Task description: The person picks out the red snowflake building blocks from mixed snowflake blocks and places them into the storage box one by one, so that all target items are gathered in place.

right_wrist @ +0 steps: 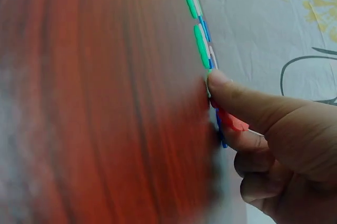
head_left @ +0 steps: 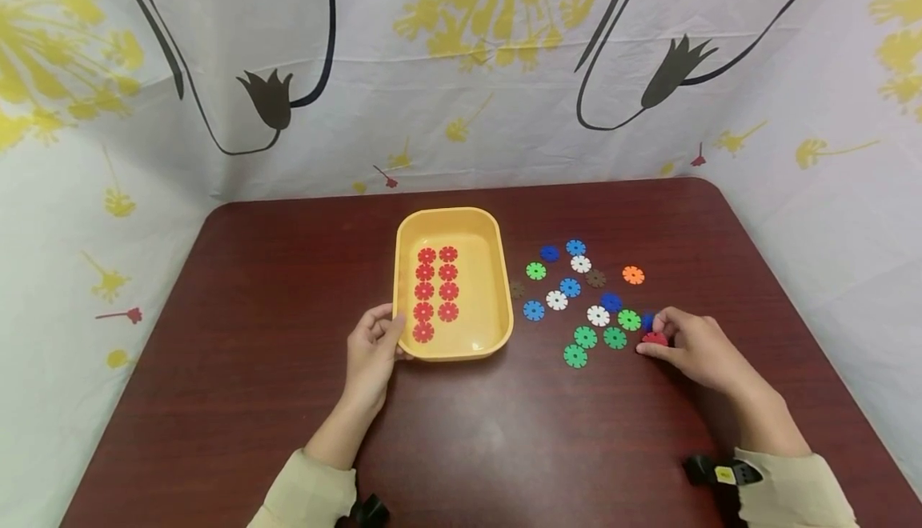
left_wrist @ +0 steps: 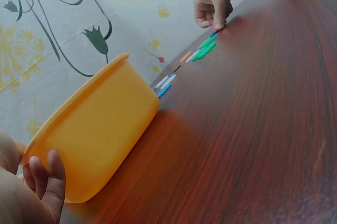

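A yellow plastic tray [head_left: 493, 304] stands on the table, with two columns of red notched discs [head_left: 423, 291] on its left side. My left hand [head_left: 372, 352] holds the tray's near-left rim, thumb on top; the left wrist view shows the fingers [left_wrist: 55, 179] against its outer wall. To the right, my right hand [head_left: 709, 350] pinches a red notched disc [head_left: 655, 338] between thumb and fingers. In the right wrist view, this red disc [right_wrist: 236, 122] is partly covered by the thumb. A dark blue disc [head_left: 647, 322] lies right beside it, partly hidden by the fingers.
Loose discs lie right of the tray: green [head_left: 586, 337], white [head_left: 598, 316], blue [head_left: 534, 310], brown [head_left: 595, 278] and one orange [head_left: 633, 275]. The dark red table [head_left: 288, 272] meets a patterned cloth [head_left: 461, 160] at the back.
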